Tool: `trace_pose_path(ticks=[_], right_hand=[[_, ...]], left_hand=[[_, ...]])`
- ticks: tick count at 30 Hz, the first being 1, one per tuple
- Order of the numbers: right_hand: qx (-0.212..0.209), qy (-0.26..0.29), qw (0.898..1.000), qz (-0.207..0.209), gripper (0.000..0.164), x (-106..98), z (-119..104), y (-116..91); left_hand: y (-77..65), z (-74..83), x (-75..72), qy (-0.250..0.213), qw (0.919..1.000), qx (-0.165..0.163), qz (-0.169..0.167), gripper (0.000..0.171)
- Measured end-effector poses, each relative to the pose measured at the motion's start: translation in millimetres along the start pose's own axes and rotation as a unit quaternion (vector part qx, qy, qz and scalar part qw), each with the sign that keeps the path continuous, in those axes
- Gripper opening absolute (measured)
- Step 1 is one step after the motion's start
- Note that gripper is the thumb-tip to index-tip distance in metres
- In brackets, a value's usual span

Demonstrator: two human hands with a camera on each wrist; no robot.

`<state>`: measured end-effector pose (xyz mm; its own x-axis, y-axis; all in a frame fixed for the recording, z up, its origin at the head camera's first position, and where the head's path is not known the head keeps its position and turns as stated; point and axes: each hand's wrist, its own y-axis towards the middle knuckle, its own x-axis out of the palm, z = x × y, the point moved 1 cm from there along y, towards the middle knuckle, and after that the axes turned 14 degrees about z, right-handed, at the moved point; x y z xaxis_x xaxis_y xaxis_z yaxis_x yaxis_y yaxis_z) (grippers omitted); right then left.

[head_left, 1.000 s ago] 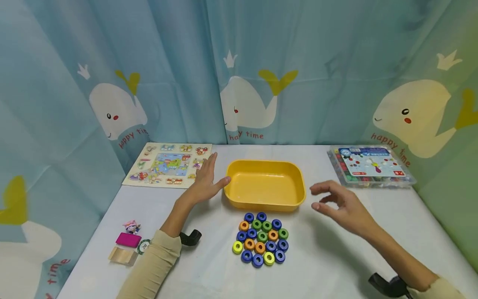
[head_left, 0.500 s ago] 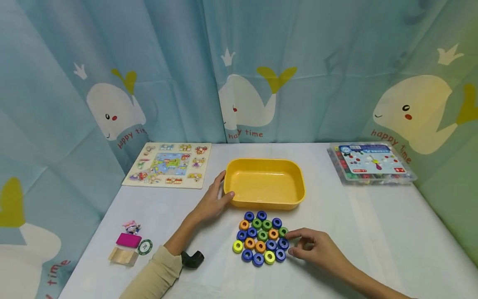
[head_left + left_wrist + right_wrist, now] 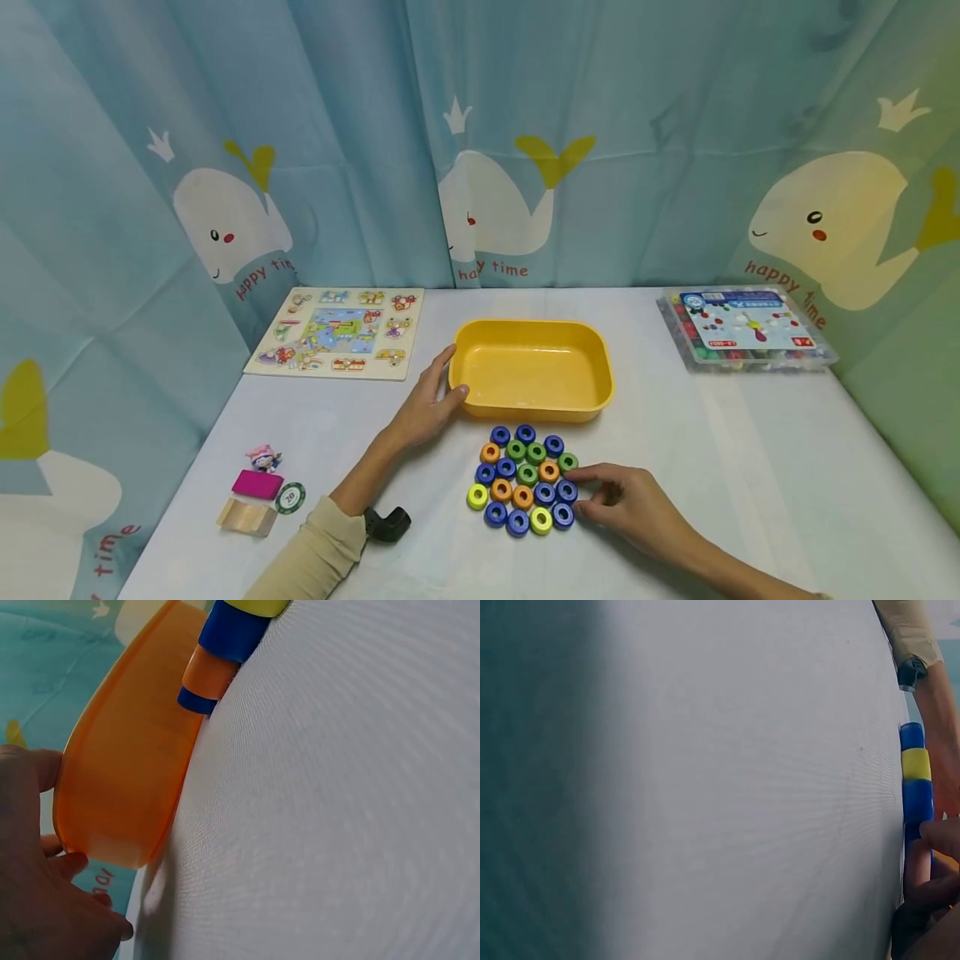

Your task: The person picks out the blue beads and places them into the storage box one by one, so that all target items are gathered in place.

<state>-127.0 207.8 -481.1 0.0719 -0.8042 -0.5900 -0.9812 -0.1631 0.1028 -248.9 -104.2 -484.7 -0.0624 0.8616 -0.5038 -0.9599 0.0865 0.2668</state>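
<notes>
My left hand point(image 3: 426, 410) holds the left end of a yellow plastic tub point(image 3: 532, 371), thumb over the rim and fingers along the outside wall. The left wrist view shows the fingers at the tub's edge, where it looks orange. In front of the tub lies a flat cluster of several blue, green, orange and yellow rings. My right hand point(image 3: 633, 504) is at the cluster's right edge, its thumb and index finger pinching a blue ring point(image 3: 561, 498). In the right wrist view, the thumb touches a blue ring point(image 3: 913, 831), which the fingers partly hide.
A wooden picture puzzle point(image 3: 345, 333) lies at the back left, and a clear case of colored parts point(image 3: 750, 329) at the back right. On the left are a small figurine point(image 3: 263, 457), a magenta block point(image 3: 257, 484), a wooden block point(image 3: 247, 517) and a round chip point(image 3: 291, 497).
My left hand has come down from beside the tub and taken hold of its end. My right hand has moved left and down to the rings, closing its fingers on a blue one.
</notes>
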Motion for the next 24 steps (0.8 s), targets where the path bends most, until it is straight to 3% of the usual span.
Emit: trace_pose_path(ticks=[17, 24], right_hand=[[-0.022, -0.035, 0.999, 0.004, 0.03, 0, -7, 4], [-0.063, -0.012, 0.998, 0.009, 0.028, -31, -48, 19]], left_hand=[[0.1, 0.9, -2.9, 0.003, 0.9999, 0.011, -0.002, 0.071], [0.4, 1.9, -2.0, 0.006, 1.0, 0.007, -0.002, 0.069]])
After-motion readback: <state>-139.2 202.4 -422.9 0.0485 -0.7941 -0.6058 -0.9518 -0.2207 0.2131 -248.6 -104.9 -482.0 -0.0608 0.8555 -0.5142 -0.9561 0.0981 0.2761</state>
